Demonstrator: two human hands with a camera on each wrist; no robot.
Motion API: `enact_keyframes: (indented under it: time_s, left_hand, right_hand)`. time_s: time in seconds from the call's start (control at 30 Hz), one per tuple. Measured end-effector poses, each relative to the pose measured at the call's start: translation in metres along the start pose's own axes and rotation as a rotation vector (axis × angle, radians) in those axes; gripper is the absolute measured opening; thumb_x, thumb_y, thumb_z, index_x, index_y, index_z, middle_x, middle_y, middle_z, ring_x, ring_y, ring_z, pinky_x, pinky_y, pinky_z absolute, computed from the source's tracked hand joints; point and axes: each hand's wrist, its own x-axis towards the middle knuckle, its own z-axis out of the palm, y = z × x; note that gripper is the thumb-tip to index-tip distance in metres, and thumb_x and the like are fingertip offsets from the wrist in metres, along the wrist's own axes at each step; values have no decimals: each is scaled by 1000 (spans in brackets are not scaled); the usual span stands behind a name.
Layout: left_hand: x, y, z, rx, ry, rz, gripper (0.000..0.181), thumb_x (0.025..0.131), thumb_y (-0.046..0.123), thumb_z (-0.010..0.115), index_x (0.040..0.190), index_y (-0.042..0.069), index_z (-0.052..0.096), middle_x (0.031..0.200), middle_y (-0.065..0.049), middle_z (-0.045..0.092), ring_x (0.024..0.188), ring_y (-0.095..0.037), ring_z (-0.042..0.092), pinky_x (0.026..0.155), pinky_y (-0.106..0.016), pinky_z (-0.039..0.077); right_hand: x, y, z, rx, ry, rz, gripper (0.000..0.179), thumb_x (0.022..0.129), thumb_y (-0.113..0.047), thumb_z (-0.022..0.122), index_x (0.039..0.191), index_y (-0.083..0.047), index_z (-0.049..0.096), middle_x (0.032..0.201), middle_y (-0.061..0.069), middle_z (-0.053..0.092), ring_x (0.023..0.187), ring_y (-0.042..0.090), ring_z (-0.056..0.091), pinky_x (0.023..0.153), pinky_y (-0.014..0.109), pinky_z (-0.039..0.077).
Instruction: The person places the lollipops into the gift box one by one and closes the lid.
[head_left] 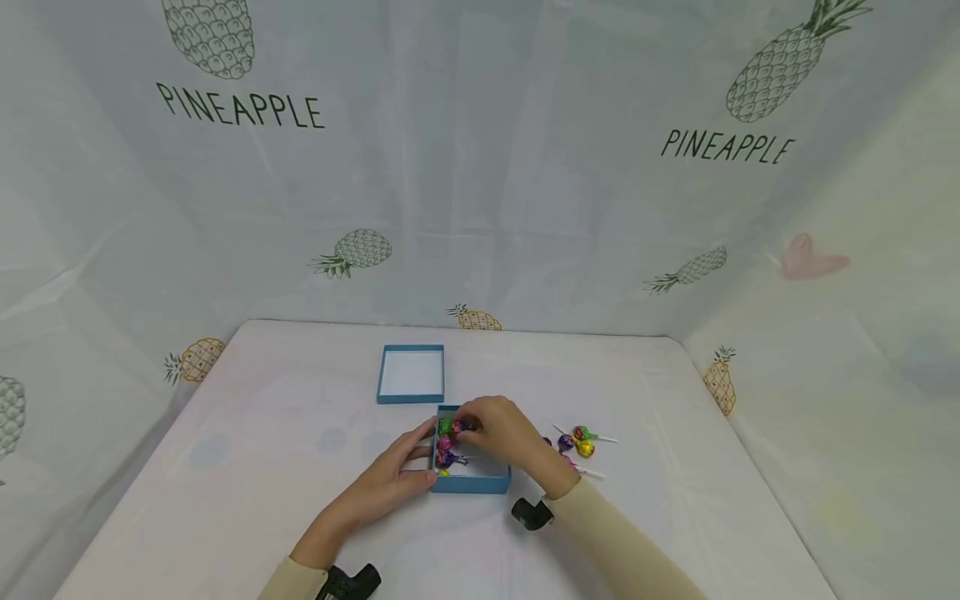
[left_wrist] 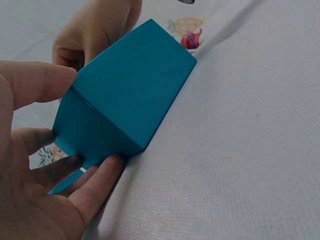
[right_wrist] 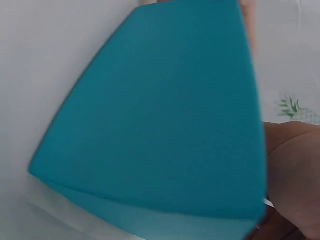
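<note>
A blue open box sits on the table with several wrapped lollipops along its left side, in green, pink and purple. My left hand rests against the box's left wall, fingers spread nearly straight, thumb at the near corner; the left wrist view shows these fingertips on the blue wall. Reaching inside from the right, my right hand pinches a lollipop near the far left corner. The box wall hides most of that hand in the right wrist view, though a white stick shows beside it.
Behind the box, slightly left, lies a matching blue lid, its white inside facing up. Several more lollipops lie loose to the right of the box, partly behind the right wrist. A pineapple-print cloth hangs behind the table.
</note>
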Motion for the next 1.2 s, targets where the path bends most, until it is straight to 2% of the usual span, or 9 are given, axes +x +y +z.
enact_keyframes:
  time_s: [0.27, 0.47, 0.77, 1.2]
  left_hand:
    - [0, 1, 0, -9, 4, -1, 81, 105, 27, 68, 171, 28, 21, 170, -14, 32, 151, -38, 42, 104, -23, 51]
    - [2, -2, -1, -1, 0, 8, 81, 105, 27, 69, 171, 29, 21, 171, -14, 31, 151, -38, 42, 101, -18, 49]
    - [2, -2, -1, 3, 7, 7, 81, 105, 26, 68, 171, 29, 22, 171, -13, 30, 152, -38, 41, 102, -18, 49]
    - [2, -3, -1, -4, -3, 14, 81, 106, 25, 68, 171, 29, 20, 170, -15, 31, 152, -37, 42, 102, -19, 50]
  right_hand:
    - [1, -4, 9, -52, 22, 26, 21, 97, -21, 81, 114, -10, 80, 100, -1, 78, 81, 4, 63, 77, 23, 56]
    - [1, -6, 13, -83, 44, 40, 21, 97, -21, 81, 114, -9, 80, 100, 0, 78, 81, 5, 63, 77, 24, 56]
    - [2, -5, 19, -126, 73, 17, 19, 96, -20, 82, 112, -10, 81, 102, 1, 80, 86, 8, 69, 79, 26, 59]
    - [3, -4, 15, -92, 15, 46, 22, 97, -19, 81, 117, -9, 80, 108, 3, 80, 93, 11, 73, 83, 29, 60]
